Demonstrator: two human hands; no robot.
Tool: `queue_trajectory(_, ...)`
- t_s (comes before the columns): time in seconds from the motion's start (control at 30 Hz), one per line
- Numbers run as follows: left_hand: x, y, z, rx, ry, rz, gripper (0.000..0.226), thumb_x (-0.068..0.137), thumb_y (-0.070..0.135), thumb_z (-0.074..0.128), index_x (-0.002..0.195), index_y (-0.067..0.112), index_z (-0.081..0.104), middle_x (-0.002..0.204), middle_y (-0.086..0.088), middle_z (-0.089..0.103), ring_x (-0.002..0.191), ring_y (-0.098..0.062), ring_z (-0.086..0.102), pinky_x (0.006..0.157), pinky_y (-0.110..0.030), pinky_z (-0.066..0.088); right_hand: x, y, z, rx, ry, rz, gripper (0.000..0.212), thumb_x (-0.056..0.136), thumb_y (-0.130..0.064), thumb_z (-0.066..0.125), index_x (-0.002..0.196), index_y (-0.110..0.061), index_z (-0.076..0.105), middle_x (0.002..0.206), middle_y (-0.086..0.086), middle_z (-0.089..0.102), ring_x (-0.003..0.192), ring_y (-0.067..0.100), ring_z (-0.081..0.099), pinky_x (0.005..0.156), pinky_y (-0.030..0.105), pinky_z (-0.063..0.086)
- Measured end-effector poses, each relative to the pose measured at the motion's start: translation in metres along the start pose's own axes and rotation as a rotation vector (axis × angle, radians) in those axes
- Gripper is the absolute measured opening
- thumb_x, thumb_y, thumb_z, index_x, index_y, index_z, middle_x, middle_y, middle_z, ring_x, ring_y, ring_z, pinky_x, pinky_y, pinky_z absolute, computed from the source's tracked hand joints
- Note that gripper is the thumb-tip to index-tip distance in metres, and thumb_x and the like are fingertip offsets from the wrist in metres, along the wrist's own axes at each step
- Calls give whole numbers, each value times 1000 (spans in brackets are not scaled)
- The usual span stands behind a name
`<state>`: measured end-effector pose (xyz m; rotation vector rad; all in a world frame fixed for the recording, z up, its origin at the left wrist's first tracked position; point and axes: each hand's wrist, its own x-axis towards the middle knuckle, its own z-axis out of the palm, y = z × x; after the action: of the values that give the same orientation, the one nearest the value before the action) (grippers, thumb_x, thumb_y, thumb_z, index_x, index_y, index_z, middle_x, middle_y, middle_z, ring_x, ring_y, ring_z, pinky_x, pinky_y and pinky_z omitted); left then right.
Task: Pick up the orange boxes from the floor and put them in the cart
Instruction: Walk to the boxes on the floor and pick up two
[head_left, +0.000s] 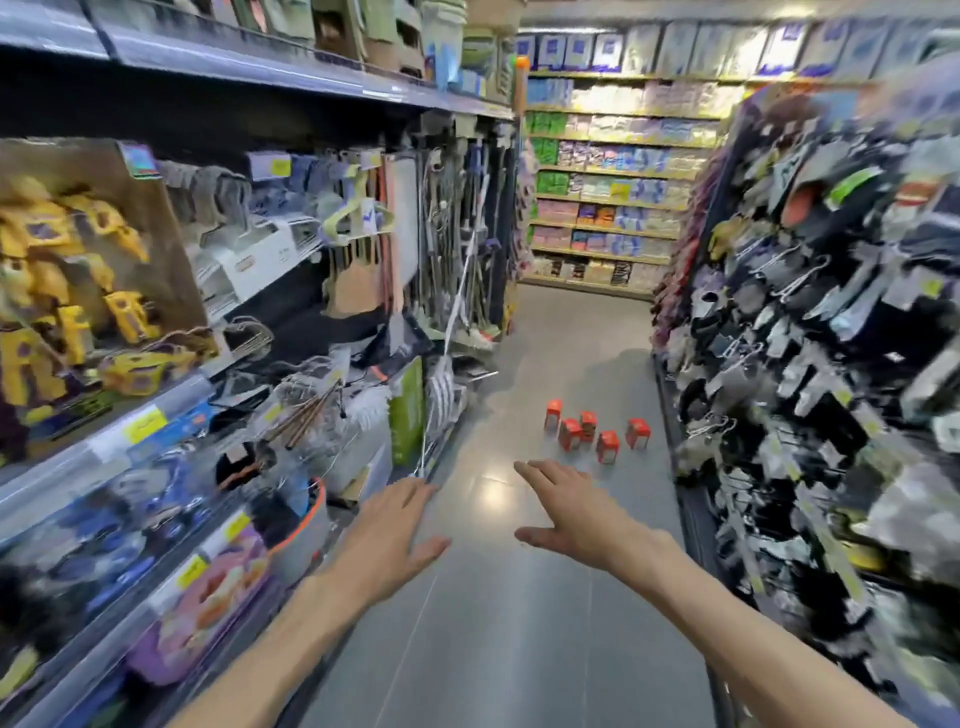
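Observation:
Several small orange boxes (596, 430) stand in a loose cluster on the grey aisle floor, a few steps ahead and slightly right of centre. My left hand (393, 535) is stretched out low in front of me, palm down, fingers apart and holding nothing. My right hand (566, 512) is also held out palm down with spread fingers, holding nothing, just short of the boxes and below them in the view. No cart is in view.
Store shelves (208, 364) with toys, hangers and brooms line the left side. A rack of hanging dark goods (810, 332) lines the right. The tiled floor (519, 649) runs between them toward a far shelf wall (608, 208).

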<state>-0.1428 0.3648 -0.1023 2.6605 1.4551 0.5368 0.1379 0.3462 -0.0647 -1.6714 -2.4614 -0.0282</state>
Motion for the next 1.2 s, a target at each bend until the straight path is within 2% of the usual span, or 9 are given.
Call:
queue_trajectory(0.17,142,25,37,-21,17,140,70,89,60,53,144,18,42,141,-3,49,128,-23,47,106,-35,38,27,117,-18,-40,25,146,84,85,-56,64,152,-18,29,149,6,43,133,29,43,106,38,35)
queue_trajectory(0.27,215,20,60,-35,-3,188,70,87,60,52,143,19,42,139,-4,50,127,-24,49,105,-38,42,56,180,-17,-59,38,197,83,82,-57,65,148,-16,35,142,8,50,129,30,48,106,41,40)
queue_trajectory(0.37,292,-5,89,-46,-41,207,72,87,61,51,146,23,37,144,-1,45,133,-21,43,108,-38,39,101,237,-8,-78,39,245,83,78,-60,63,146,-19,37,131,6,56,123,30,51,101,43,44)
queue_trajectory(0.47,372,-38,112,-43,-63,219,72,89,59,53,148,23,34,148,0,42,136,-20,40,108,-40,39,159,289,4,-102,25,283,84,76,-62,64,144,-19,39,130,6,58,122,30,53,101,43,45)
queue_trajectory(0.6,479,-80,132,-48,-83,237,70,90,55,56,148,21,36,146,-3,43,134,-23,43,108,-39,39,245,349,10,-72,7,331,80,75,-61,62,141,-20,43,123,3,61,115,26,56,97,40,46)
queue_trajectory(0.73,594,-117,151,-44,-113,274,71,89,58,53,147,20,37,145,-3,45,133,-25,43,105,-40,41,329,413,15,-50,24,383,80,73,-67,50,140,-24,42,123,-2,60,115,23,55,98,35,44)
queue_trajectory(0.87,699,-145,181,-39,-125,283,71,88,55,57,146,18,41,144,-6,49,133,-25,43,108,-38,36,397,485,35,-28,-2,428,73,74,-66,55,131,-21,46,121,-2,59,113,23,56,95,36,46)
queue_trajectory(1.07,863,-181,255,-62,-172,313,79,83,65,37,146,18,41,145,-7,48,134,-25,43,112,-38,34,506,608,74,12,4,490,89,70,-65,54,144,-18,41,130,2,58,122,26,52,102,38,44)
queue_trajectory(1.2,978,-200,307,-53,-228,321,76,84,64,38,146,19,40,143,-5,48,133,-25,44,111,-37,33,586,701,94,67,7,525,90,72,-65,53,147,-16,38,130,5,58,123,28,52,103,40,42)
